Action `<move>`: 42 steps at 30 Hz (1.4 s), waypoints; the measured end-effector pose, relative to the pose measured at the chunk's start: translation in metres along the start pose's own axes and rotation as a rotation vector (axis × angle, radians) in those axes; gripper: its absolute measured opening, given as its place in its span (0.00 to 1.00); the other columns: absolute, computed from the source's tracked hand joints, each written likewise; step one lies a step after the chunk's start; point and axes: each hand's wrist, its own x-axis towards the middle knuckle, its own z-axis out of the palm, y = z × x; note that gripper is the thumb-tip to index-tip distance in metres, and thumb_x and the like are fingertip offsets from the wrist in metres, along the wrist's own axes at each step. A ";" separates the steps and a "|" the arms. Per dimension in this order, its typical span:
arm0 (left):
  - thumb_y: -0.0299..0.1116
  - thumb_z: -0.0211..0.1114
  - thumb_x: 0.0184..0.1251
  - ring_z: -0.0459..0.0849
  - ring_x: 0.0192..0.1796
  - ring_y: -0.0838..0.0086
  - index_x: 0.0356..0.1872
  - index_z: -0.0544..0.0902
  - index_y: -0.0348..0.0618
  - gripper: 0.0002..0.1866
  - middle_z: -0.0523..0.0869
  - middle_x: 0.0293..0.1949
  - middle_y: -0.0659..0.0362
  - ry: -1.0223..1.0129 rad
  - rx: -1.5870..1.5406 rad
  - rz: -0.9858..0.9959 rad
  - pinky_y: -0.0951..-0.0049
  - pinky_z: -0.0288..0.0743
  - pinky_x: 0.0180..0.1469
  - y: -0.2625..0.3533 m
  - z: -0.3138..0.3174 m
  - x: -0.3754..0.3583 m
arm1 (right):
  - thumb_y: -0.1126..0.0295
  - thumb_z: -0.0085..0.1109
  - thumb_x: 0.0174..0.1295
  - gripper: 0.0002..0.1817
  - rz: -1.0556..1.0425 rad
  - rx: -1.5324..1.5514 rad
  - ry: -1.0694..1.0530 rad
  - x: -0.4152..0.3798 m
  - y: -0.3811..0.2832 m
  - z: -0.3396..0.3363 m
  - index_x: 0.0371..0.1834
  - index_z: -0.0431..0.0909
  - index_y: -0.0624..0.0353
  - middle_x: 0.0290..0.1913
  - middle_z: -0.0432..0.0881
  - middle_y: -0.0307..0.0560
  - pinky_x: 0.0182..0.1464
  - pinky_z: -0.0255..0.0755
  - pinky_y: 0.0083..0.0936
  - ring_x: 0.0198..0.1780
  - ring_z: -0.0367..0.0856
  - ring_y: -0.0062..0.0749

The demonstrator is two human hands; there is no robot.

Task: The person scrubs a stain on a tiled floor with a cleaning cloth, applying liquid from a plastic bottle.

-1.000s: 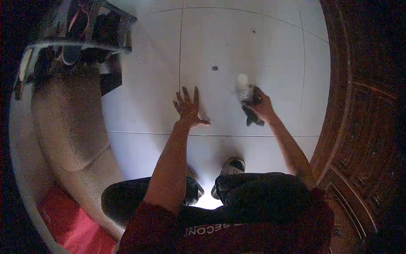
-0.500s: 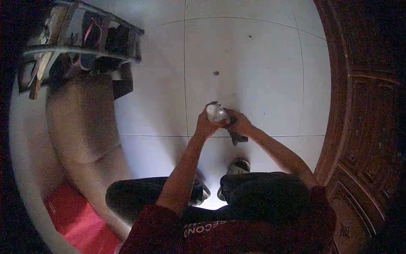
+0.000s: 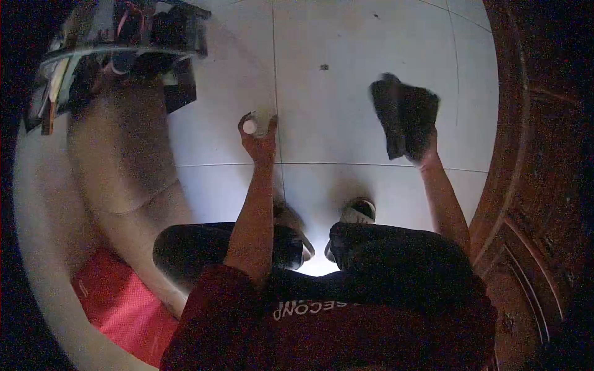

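Note:
My left hand (image 3: 259, 141) is raised over the floor, its fingers curved around a small pale object with a round white end (image 3: 249, 127); I cannot tell what kind of object it is. Off to the right, a dark cloth (image 3: 402, 114) hangs spread from my right hand (image 3: 427, 153), blurred by motion. The cloth hides most of that hand's fingers. A wide gap of pale floor shows between the two hands.
Pale floor tiles (image 3: 334, 117) stretch ahead, with a small dark speck (image 3: 323, 67) on them. A rack with footwear (image 3: 127, 52) and a brown padded seat (image 3: 127, 145) stand left, near a red mat (image 3: 127, 303). Carved dark wooden furniture (image 3: 541, 173) lines the right.
My hands have parted: the left moved left with the pale object, the right moved right and forward with the cloth, which is now spread out. The view has tilted slightly.

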 end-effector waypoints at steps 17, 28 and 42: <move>0.44 0.82 0.53 0.75 0.61 0.50 0.66 0.60 0.32 0.48 0.72 0.59 0.41 -0.483 0.285 0.139 0.55 0.71 0.65 0.011 0.011 -0.024 | 0.29 0.42 0.67 0.45 0.004 0.126 -0.037 -0.033 -0.015 -0.007 0.76 0.62 0.52 0.71 0.69 0.57 0.70 0.67 0.56 0.70 0.71 0.54; 0.55 0.67 0.68 0.87 0.49 0.60 0.69 0.63 0.41 0.39 0.87 0.49 0.47 -1.161 0.316 -0.167 0.60 0.80 0.55 0.052 0.079 -0.051 | 0.27 0.38 0.67 0.46 -0.011 0.159 -0.353 -0.022 -0.016 -0.028 0.75 0.63 0.53 0.69 0.72 0.55 0.69 0.68 0.53 0.67 0.74 0.51; 0.62 0.70 0.60 0.81 0.61 0.47 0.69 0.62 0.34 0.48 0.82 0.56 0.37 -1.048 0.512 -0.022 0.52 0.74 0.64 0.109 0.109 -0.035 | 0.35 0.47 0.70 0.38 -0.057 -0.018 -0.061 -0.045 -0.005 -0.018 0.71 0.68 0.53 0.65 0.77 0.51 0.65 0.73 0.51 0.62 0.78 0.47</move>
